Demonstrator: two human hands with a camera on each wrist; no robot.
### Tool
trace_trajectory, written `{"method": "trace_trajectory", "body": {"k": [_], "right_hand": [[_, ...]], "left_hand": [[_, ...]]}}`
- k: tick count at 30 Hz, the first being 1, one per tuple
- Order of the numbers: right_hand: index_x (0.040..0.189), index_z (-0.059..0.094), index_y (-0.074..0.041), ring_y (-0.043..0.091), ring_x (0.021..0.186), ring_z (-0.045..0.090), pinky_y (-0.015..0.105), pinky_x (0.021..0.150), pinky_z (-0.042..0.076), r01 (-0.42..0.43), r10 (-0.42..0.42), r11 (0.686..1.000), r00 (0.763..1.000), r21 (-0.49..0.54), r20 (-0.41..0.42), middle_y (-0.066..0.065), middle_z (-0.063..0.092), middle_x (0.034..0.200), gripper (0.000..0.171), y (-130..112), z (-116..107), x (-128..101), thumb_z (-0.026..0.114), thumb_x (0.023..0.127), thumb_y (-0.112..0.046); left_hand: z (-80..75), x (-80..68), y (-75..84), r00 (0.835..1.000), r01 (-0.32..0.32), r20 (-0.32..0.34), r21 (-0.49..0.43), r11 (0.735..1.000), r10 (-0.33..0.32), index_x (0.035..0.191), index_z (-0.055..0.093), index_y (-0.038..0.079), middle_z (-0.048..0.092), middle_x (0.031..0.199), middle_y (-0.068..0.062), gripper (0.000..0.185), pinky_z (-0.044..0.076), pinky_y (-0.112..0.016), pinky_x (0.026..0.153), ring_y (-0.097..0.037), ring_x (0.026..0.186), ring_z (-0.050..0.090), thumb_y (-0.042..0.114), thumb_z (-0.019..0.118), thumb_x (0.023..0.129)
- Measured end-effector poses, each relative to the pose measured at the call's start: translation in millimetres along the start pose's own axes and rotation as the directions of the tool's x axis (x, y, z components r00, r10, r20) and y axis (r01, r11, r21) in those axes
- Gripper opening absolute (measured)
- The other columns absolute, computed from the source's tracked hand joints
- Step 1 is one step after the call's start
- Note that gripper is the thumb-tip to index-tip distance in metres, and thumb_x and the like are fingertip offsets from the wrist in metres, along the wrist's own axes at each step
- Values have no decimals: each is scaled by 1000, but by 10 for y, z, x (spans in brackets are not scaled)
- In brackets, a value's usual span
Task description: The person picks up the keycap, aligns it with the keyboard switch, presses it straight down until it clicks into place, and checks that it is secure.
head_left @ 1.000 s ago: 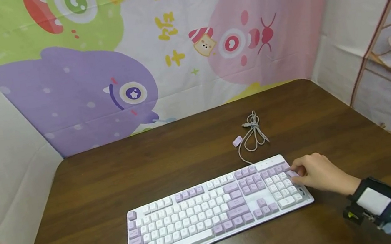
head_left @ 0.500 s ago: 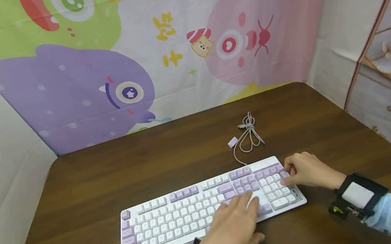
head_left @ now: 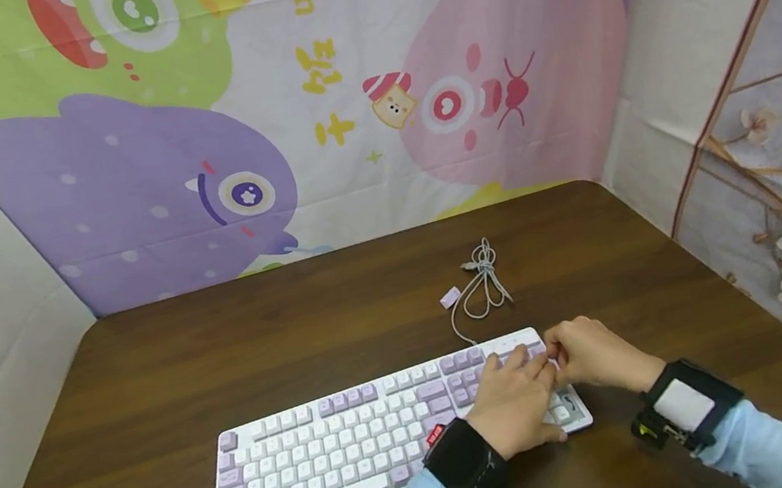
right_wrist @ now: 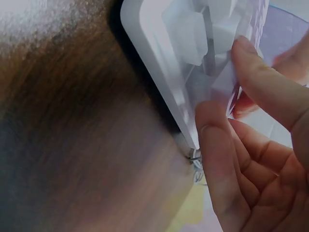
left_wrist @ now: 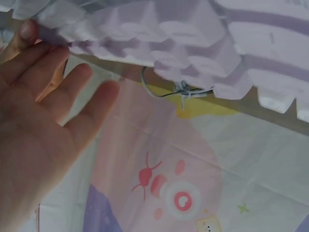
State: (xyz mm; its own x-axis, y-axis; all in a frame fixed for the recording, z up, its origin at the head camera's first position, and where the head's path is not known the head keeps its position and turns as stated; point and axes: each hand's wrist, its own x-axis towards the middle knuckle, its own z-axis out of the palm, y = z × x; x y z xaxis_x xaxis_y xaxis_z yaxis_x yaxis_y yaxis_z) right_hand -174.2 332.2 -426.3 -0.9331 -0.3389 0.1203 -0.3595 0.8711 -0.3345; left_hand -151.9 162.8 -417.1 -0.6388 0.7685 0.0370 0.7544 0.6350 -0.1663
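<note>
A white and lilac computer keyboard [head_left: 330,443] lies slightly slanted on the wooden table. My left hand [head_left: 513,403] stretches over its number pad, fingers extended; the left wrist view shows that palm and straight fingers [left_wrist: 99,104] close to the keys. At the keyboard's right edge, my right hand [head_left: 593,353] pinches a lilac keycap [right_wrist: 224,89] between thumb and index finger, in the right column. Whether this keycap is seated on its switch cannot be told. Below it, a key position [head_left: 569,400] shows no cap. The left hand hides much of the number pad.
Behind the keyboard lies its bundled grey cable [head_left: 485,280] with a small lilac tag [head_left: 450,298]. The wooden table [head_left: 260,331] ends at a printed cartoon curtain [head_left: 344,183] at the back. Cloth panels stand left and right.
My left hand has left the keyboard's lower left corner and moved right across the keys to the number pad. The right hand stays at the right edge. The head view has shifted slightly.
</note>
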Motion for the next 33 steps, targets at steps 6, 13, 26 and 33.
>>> {"method": "trace_trajectory", "body": {"k": [6,13,26,33], "right_hand": [[72,65,-9,0,52,43,19,50,35,-14,14,1000,1000,-17,11,-10,54,56,18,-29,-1,-100,79,63,-15],[81,72,-7,7,62,61,22,52,45,-71,67,996,995,-53,-70,-1,69,72,13,-66,29,-316,78,70,-12],[78,76,-12,18,74,70,29,56,52,92,-144,965,969,-246,-201,-1,74,88,11,-71,70,-335,78,68,-11],[84,75,-11,15,75,70,27,59,52,141,-171,978,965,-154,-198,0,73,86,16,56,86,-331,77,69,-8]], "left_hand": [[38,24,39,994,31,103,-9,999,-30,137,45,24,42,144,12,79,39,-34,98,-9,134,38,65,63,72],[74,34,90,990,58,126,31,998,-61,138,43,25,39,147,12,77,35,-35,103,-8,137,35,65,60,74],[70,-17,5,997,12,75,-36,999,-9,139,43,21,41,146,9,75,38,-37,103,-13,136,37,61,59,78],[74,-23,-67,999,-28,34,-80,996,30,136,47,21,45,142,10,62,41,-37,99,-13,134,40,55,56,84]]}}
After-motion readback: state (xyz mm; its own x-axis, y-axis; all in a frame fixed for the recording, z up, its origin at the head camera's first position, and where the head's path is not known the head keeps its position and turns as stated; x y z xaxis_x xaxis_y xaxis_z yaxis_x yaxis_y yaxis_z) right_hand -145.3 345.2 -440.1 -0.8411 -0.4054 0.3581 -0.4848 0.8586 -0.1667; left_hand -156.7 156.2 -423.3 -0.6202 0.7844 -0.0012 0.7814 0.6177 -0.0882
